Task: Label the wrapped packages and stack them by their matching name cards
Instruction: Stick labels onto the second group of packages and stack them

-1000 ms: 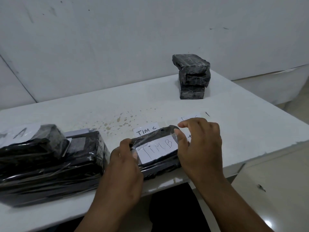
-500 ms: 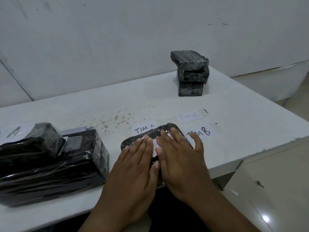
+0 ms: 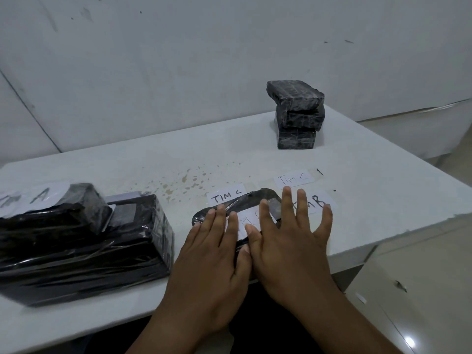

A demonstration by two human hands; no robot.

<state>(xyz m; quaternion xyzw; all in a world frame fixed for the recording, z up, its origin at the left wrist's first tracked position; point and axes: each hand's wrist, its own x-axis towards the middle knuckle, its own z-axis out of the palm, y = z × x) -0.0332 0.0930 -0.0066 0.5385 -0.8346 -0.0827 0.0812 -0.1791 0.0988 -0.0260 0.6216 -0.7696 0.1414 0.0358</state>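
Two hands press a paper label flat onto a black wrapped package at the desk's near edge.

The left hand [image 3: 212,254] and right hand [image 3: 288,241] lie with fingers straight and spread over the label [image 3: 246,221] on the package [image 3: 245,200]; the desk [image 3: 370,200] carries "TIM C" cards [image 3: 226,198] just behind it and stacked packages [image 3: 296,116] far back.

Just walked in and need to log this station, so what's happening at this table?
A person is labelling wrapped packages. Both hands, left and right, lie flat with straight fingers on a black package at the front edge of the table, pressing a white label onto its top. Paper cards lie just behind it: two TIM C cards and a partly covered card ending in B. Three packages are stacked at the far side, and bigger bundles sit to the left.
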